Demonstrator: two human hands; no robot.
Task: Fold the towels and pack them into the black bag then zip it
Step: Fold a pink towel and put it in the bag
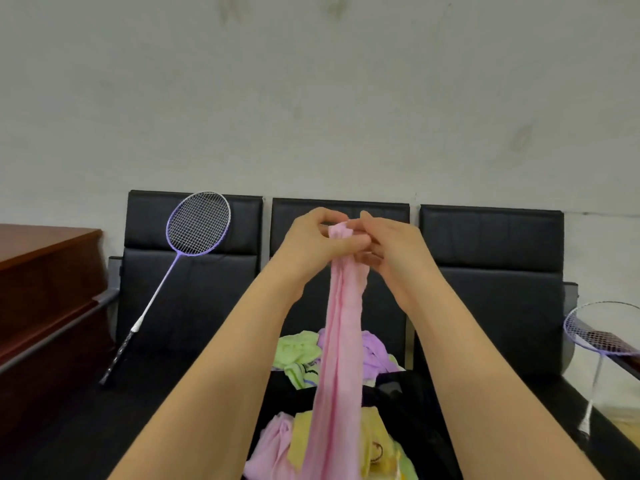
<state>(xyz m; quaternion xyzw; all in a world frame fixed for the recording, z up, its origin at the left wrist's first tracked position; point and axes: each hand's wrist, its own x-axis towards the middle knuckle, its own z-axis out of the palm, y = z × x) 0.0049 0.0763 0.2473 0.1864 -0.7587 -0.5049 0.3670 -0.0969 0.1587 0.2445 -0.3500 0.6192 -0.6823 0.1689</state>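
Black padded seats (194, 292) stand in a row against a pale wall. I see the left hand (320, 239) and right hand (391, 245) raised together, both pinching the top end of the pink towel (341, 341), which hangs bunched with its long axis vertical, the lower end cut off by the frame edge. Below it, the black bag (408, 403) lies among green, purple and yellow towels (301, 355), its outline hard to make out. One racket (194, 230) leans on the left seat.

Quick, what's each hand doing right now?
Left hand: pinching the top edge of the pink towel.
Right hand: pinching the same edge.
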